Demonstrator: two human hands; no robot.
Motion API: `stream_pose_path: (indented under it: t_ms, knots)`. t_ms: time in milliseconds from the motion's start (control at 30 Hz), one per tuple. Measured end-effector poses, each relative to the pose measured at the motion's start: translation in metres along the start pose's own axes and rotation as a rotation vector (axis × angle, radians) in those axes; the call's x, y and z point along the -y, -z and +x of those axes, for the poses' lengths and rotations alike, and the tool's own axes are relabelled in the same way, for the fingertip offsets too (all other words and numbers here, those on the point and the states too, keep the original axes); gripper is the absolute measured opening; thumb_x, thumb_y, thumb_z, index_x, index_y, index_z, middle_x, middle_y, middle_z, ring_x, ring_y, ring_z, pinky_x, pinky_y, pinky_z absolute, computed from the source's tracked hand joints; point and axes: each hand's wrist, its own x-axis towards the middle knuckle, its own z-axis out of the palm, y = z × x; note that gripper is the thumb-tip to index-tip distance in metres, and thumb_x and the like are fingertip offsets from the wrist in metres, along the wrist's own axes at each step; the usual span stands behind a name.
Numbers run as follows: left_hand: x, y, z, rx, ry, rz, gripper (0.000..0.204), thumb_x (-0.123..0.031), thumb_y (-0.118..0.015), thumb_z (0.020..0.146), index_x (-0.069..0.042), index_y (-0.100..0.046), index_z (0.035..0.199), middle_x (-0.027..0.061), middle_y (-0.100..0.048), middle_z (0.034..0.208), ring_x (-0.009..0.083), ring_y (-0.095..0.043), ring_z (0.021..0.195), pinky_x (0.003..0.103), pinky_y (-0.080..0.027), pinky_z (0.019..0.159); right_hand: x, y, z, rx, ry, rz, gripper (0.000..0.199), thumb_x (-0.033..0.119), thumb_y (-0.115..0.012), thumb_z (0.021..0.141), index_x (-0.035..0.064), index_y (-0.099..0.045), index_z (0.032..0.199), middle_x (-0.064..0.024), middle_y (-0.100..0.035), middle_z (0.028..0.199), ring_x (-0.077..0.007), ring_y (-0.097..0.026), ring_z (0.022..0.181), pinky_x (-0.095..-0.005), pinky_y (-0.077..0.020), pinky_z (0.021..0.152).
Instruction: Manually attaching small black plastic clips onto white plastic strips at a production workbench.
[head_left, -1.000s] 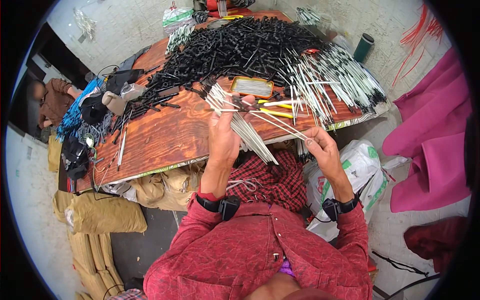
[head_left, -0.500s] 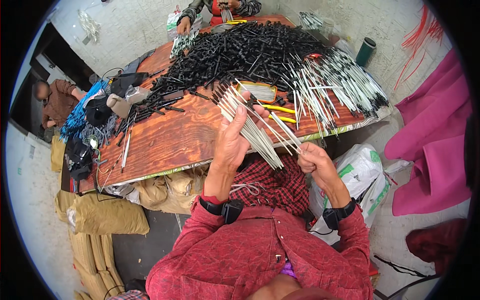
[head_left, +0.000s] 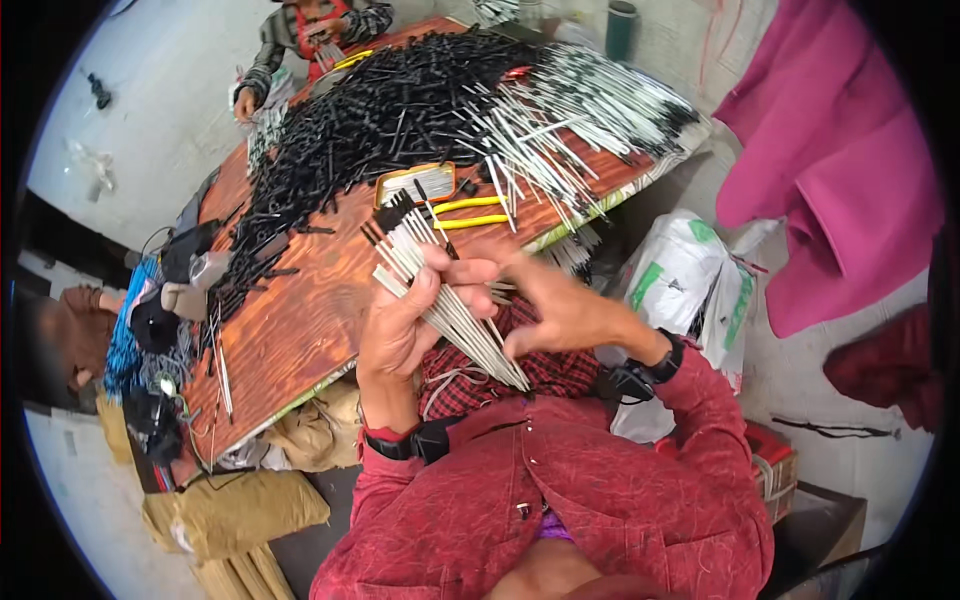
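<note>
My left hand [head_left: 412, 320] is closed around a bundle of thin white rods with black tips [head_left: 432, 285], held slanted over the near edge of the wooden table [head_left: 300, 310]. My right hand [head_left: 560, 305] is beside the bundle, its fingers touching the lower rods near my left fingers. The bundle's black tips point up toward the far side and its bare ends point down over my checkered lap. A large heap of black-tipped rods [head_left: 400, 110] and a fan of white rods [head_left: 570, 110] lie on the table beyond.
Yellow-handled pliers [head_left: 470, 212] and a small yellow tray [head_left: 415, 185] lie on the table. A person [head_left: 310, 35] works at the far end; another sits at left [head_left: 60, 340]. White plastic bags [head_left: 695, 290], pink cloth [head_left: 840, 160] and tan sacks [head_left: 235, 505] surround me.
Both hands have lifted the rod bundle from the table edge toward me. My right hand has moved in from the right to meet the bundle.
</note>
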Motion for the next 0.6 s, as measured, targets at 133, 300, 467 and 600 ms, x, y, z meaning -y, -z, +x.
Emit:
stream_pose_path:
  t_ms: [133,300,467,600]
  knots:
    - [0.009,0.021,0.006,-0.087,-0.071,-0.139,0.017,-0.018,-0.054,0.108,-0.008,-0.056,0.122,0.0198,-0.073,0.112,0.0263,-0.073,0.092,0.045,-0.063,0.086,-0.021,-0.02,-0.009,0.414,-0.228,0.166,0.046,0.042,-0.063,0.101,-0.0014,-0.059,0.113,-0.0248,-0.069,0.092,-0.0381,-0.071,0.091,-0.0466,-0.0528,0.08]
    - [0.009,0.041,0.011,-0.244,-0.166,0.04,0.016,-0.018,-0.055,0.108,-0.008,-0.059,0.121,0.0164,-0.073,0.109,0.0239,-0.073,0.094,0.044,-0.062,0.088,-0.061,0.033,0.01,-0.023,-0.132,-0.318,0.03,0.033,-0.068,0.093,0.0053,-0.068,0.105,-0.0164,-0.072,0.1,-0.033,-0.07,0.093,-0.0442,-0.0551,0.076]
    - [0.011,0.042,0.01,-0.259,-0.172,0.027,0.017,-0.018,-0.056,0.108,-0.008,-0.06,0.121,0.015,-0.073,0.106,0.0254,-0.074,0.095,0.046,-0.062,0.09,-0.121,0.075,0.037,-0.347,-0.052,-1.115,0.017,0.02,-0.071,0.086,0.0047,-0.067,0.08,-0.015,-0.069,0.083,-0.0375,-0.065,0.078,-0.0502,-0.0526,0.071]
    - [0.008,0.054,0.006,-0.296,-0.164,0.032,0.017,-0.018,-0.057,0.107,-0.008,-0.061,0.121,0.0128,-0.073,0.104,0.0251,-0.074,0.095,0.047,-0.062,0.091,-0.146,0.088,0.035,-0.327,-0.22,-1.157,0.019,0.015,-0.067,0.087,0.0058,-0.065,0.071,-0.014,-0.065,0.077,-0.0402,-0.063,0.079,-0.0518,-0.0511,0.072]
